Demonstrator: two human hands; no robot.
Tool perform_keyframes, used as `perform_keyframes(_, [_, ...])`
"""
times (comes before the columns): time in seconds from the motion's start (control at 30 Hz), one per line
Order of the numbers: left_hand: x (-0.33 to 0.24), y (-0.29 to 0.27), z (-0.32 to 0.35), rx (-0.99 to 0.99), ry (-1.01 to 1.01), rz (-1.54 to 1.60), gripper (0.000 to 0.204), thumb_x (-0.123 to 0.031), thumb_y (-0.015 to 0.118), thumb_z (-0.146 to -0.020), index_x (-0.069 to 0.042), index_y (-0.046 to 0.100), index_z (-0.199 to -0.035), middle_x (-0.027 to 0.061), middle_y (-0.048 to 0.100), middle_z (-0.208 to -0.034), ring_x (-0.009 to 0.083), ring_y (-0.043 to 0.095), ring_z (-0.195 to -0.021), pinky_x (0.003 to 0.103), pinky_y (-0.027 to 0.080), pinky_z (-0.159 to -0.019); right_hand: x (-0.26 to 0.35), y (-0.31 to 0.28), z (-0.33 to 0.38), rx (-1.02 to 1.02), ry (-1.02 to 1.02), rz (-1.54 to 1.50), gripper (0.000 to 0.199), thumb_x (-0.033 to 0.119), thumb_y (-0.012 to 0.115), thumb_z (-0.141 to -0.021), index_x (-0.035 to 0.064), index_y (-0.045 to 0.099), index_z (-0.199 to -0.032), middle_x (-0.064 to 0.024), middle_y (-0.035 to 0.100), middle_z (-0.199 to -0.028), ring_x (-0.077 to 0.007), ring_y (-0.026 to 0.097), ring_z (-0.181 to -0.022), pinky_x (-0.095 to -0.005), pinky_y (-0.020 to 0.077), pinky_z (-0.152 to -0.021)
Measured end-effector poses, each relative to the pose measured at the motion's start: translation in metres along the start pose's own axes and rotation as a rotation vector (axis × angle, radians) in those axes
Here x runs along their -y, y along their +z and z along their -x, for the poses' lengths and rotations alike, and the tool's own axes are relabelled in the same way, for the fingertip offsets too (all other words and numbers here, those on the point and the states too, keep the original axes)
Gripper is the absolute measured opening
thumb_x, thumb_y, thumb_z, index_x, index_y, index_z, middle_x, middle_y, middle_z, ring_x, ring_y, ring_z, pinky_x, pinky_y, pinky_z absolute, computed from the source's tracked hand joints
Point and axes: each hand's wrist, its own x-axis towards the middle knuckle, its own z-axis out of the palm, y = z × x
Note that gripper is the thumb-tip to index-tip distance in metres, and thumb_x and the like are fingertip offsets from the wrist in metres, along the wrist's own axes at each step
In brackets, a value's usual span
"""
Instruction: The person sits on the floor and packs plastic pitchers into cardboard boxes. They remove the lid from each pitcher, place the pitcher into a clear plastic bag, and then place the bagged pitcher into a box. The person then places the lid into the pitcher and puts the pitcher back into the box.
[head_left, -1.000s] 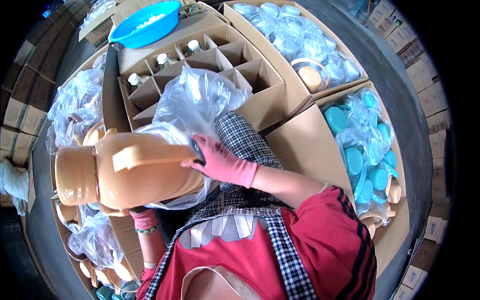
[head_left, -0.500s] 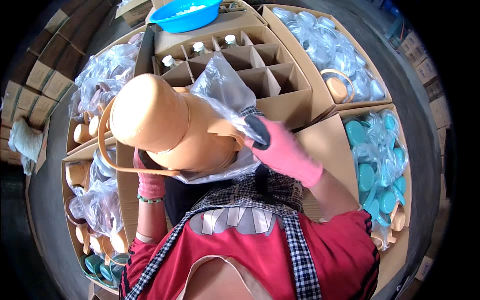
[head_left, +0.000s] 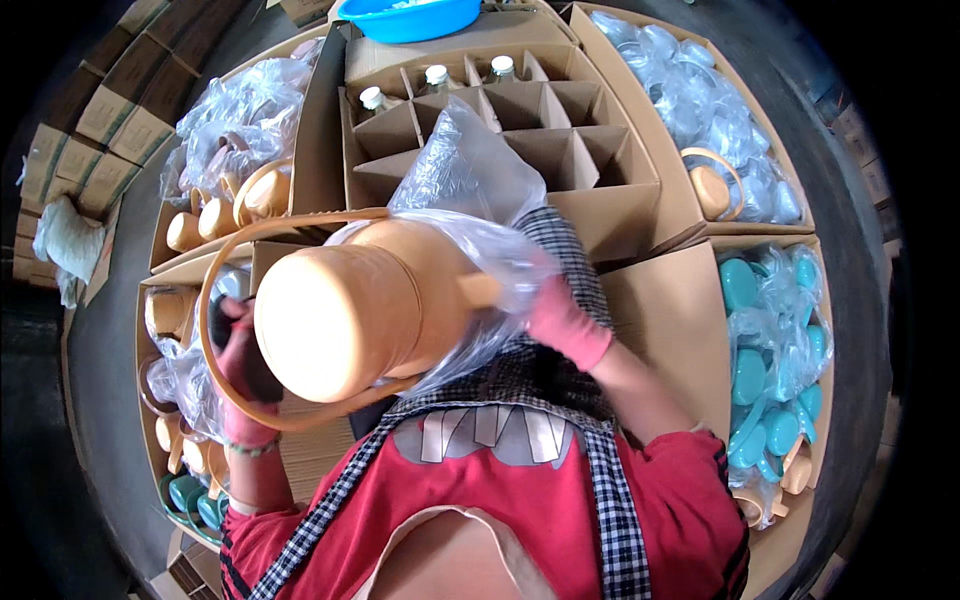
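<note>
A peach-orange vacuum jug (head_left: 340, 315) lies tilted in front of me, its round end toward the left and its other end in a clear plastic bag (head_left: 470, 165). Its hoop-shaped carrying handle (head_left: 208, 330) curves around the left side. My left hand (head_left: 245, 375), in a pink glove with a dark palm, is beside the jug's round end, behind the hoop. Its fingers look apart, and the palm faces the jug. My right hand (head_left: 565, 315), slightly blurred in a pink glove, grips the bag near the jug's spout or grip, which shows through the film.
Ahead stands a carton with cardboard dividers (head_left: 600, 210), holding several white-capped bottles (head_left: 437, 76). A blue basin (head_left: 415, 22) sits behind it. Cartons of bagged parts flank me, including teal lids (head_left: 748, 375) at right and peach cups (head_left: 215, 220) at left. Stacked boxes (head_left: 105, 105) stand far left.
The jug has turned and moved slightly right and lower, with its hoop swung over. My left hand has come from underneath to its left side. The right hand has shifted right with the bag.
</note>
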Motion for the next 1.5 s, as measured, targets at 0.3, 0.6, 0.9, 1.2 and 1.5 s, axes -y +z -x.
perform_keyframes(0.3, [-0.011, -0.033, 0.029, 0.426, 0.540, -0.772, 0.060, -0.013, 0.068, -0.061, 0.000, 0.040, -0.112, 0.0164, 0.047, -0.107, 0.0263, 0.047, -0.100, 0.038, 0.036, -0.086, 0.015, -0.004, -0.099, 0.057, 0.136, -0.391, 0.030, 0.004, 0.060, -0.068, 0.0028, 0.057, -0.097, -0.0107, 0.061, -0.090, -0.0200, 0.057, -0.086, -0.0284, 0.0430, -0.079])
perform_keyframes(0.6, [0.040, 0.013, -0.001, 0.517, 0.894, -1.321, 0.027, -0.005, 0.061, -0.051, -0.004, 0.055, -0.077, 0.0114, 0.051, -0.084, 0.0320, 0.049, -0.085, 0.047, 0.039, -0.080, -0.026, 0.000, -0.126, 0.136, 0.351, -0.717, 0.030, -0.005, 0.057, -0.068, -0.0008, 0.056, -0.098, -0.0039, 0.059, -0.092, -0.0099, 0.053, -0.084, -0.0231, 0.0423, -0.078])
perform_keyframes(0.9, [-0.060, 0.009, 0.002, 0.628, 0.448, -0.898, 0.032, 0.007, 0.051, -0.055, 0.003, 0.055, -0.087, 0.0177, 0.052, -0.094, 0.0333, 0.051, -0.089, 0.037, 0.040, -0.081, -0.015, -0.002, -0.133, 0.435, 0.269, -0.463, 0.027, 0.001, 0.060, -0.068, 0.0013, 0.057, -0.095, -0.0056, 0.061, -0.089, -0.0118, 0.054, -0.083, -0.0246, 0.0417, -0.079])
perform_keyframes(1.2, [-0.062, -0.003, 0.027, 0.466, 0.682, -1.476, 0.043, -0.001, 0.066, -0.056, 0.002, 0.052, -0.097, 0.0167, 0.055, -0.094, 0.0356, 0.052, -0.090, 0.041, 0.041, -0.080, -0.035, 0.054, -0.112, 0.235, 0.313, -0.363, 0.036, 0.023, 0.065, -0.069, 0.0024, 0.056, -0.096, -0.0117, 0.059, -0.093, -0.0221, 0.055, -0.090, -0.0283, 0.0406, -0.081])
perform_keyframes(1.5, [-0.026, 0.019, 0.014, 0.045, 0.766, -1.261, 0.036, 0.000, 0.062, -0.058, 0.000, 0.057, -0.093, 0.0188, 0.051, -0.102, 0.0342, 0.051, -0.092, 0.039, 0.043, -0.075, 0.078, -0.027, -0.041, 0.086, -0.313, -0.129, 0.066, 0.028, 0.065, -0.069, -0.0001, 0.034, -0.120, -0.0164, 0.040, -0.110, -0.0332, 0.042, -0.102, -0.0437, 0.0355, -0.087])
